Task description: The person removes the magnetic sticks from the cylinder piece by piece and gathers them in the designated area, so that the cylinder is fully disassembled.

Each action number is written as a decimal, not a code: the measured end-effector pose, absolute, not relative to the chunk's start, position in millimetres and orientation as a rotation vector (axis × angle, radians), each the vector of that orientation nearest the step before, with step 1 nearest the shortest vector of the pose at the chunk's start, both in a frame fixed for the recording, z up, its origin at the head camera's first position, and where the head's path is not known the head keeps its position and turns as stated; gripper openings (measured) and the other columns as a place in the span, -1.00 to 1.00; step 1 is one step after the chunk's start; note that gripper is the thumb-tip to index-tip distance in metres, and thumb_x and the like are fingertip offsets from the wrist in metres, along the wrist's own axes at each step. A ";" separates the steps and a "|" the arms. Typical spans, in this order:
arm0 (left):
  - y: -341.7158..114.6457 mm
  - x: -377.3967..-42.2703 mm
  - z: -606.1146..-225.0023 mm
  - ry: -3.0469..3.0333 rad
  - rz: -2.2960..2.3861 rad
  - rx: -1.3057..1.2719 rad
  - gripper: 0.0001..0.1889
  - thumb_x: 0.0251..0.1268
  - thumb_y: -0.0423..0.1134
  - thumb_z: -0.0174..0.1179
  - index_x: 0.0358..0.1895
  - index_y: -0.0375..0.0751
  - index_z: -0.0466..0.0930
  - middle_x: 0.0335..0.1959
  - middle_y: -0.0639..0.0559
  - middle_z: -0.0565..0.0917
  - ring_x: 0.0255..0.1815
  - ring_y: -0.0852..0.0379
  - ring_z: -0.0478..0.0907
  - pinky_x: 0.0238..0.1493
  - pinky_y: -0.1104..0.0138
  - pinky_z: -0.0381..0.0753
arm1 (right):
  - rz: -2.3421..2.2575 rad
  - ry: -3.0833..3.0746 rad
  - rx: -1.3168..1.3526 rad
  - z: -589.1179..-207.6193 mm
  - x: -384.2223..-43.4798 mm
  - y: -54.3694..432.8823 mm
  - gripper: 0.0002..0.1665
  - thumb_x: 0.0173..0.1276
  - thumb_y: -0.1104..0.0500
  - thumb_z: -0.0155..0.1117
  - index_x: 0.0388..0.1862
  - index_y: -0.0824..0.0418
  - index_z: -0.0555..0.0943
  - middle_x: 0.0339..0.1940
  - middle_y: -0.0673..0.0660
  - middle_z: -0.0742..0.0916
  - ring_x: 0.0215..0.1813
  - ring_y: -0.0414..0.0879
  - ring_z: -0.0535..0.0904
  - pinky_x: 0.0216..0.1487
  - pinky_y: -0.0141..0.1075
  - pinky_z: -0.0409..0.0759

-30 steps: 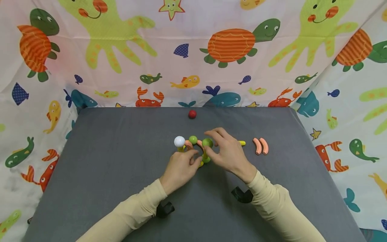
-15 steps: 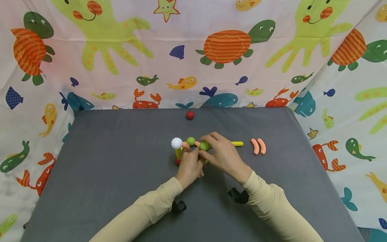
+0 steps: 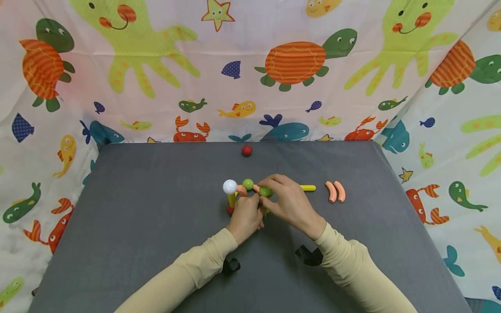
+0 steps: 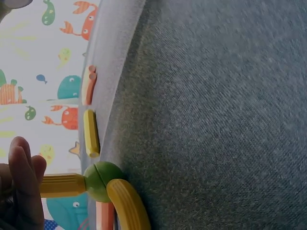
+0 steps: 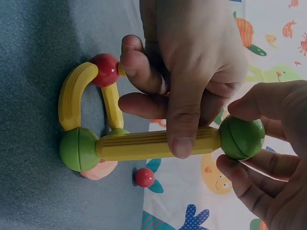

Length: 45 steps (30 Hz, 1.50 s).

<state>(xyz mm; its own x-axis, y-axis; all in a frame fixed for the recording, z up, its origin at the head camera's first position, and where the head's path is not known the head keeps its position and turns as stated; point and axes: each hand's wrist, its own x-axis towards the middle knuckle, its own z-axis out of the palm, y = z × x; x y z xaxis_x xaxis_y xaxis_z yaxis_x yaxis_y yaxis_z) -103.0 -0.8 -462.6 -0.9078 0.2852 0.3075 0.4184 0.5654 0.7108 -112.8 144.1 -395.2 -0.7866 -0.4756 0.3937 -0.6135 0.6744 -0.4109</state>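
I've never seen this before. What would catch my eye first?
Probably the bright sea-animal cloth behind the grey table. Near the table's middle, the left hand grips a yellow rod while the right hand holds the green ball at its upper end.

Head camera: high, near side, facing forward and down across grey cloth-covered table. Wrist cameras: low, close, turned sideways, facing far side. Head and right wrist views share raised glossy green ball.
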 end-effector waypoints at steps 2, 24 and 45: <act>-0.4 -102.6 -461.2 -2.644 -1.236 -0.612 -0.81 0.33 -0.39 0.21 -0.49 -0.22 0.52 -0.78 0.02 0.61 -0.91 0.33 0.42 -0.81 0.66 0.24 | 0.823 -2.583 0.867 -390.6 -112.9 144.1 -0.69 0.18 0.23 0.42 -0.06 0.19 0.71 -0.10 0.12 0.73 -0.09 -0.05 0.65 -0.11 -0.19 0.66; -5.7 -100.2 -461.0 -2.722 -1.388 -0.539 -0.79 0.40 -0.16 0.18 -0.37 -0.20 0.57 -0.71 0.06 0.61 -0.88 0.47 0.35 -0.79 0.58 0.34 | 1.750 -2.940 -0.330 -467.4 -199.9 163.8 -0.60 0.34 0.02 0.29 0.04 0.23 0.61 -0.14 0.20 0.73 -0.29 -0.07 0.76 -0.08 -0.13 0.70; -5.2 -103.3 -462.0 -2.704 -1.406 -0.557 -0.84 0.38 -0.21 0.20 -0.34 -0.22 0.58 -0.69 0.01 0.62 -0.89 0.43 0.36 -0.79 0.57 0.36 | 1.601 -2.963 -0.016 -463.9 -149.1 170.1 -0.69 0.42 0.26 0.09 0.08 0.33 0.59 -0.11 0.30 0.71 -0.33 -0.07 0.71 -0.26 -0.22 0.69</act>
<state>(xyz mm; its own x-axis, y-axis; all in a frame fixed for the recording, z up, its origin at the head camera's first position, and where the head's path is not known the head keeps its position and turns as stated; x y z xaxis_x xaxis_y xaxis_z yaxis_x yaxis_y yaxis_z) -103.3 -5.2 -462.0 -0.9344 0.2939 0.2012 0.3335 0.5238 0.7838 -149.1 170.1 -463.9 -0.9745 -0.0984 -0.2017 0.1149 0.5535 -0.8249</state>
